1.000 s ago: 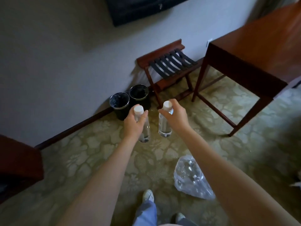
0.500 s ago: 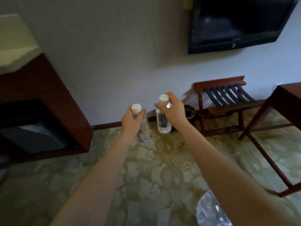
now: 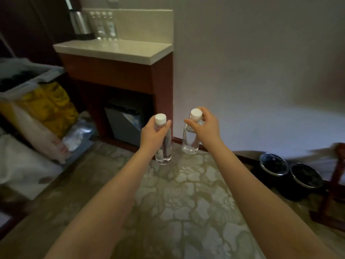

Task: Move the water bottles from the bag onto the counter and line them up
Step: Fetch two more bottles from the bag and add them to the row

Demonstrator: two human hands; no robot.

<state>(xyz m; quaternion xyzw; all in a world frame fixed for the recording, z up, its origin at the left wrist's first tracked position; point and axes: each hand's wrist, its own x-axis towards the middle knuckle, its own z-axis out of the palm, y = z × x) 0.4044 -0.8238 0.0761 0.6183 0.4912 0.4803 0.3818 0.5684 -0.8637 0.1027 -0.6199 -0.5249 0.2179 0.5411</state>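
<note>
Before the counter [image 3: 112, 51], left hand [image 3: 152, 136] and right hand [image 3: 206, 128] grip bottles [image 3: 165, 149] (capped).

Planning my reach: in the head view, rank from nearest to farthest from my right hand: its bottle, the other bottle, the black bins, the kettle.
1. Its bottle, gripped in the right hand.
2. Other bottle, just left, in left hand.
3. Black bins, floor, right.
4. Kettle, counter, far left.
</note>
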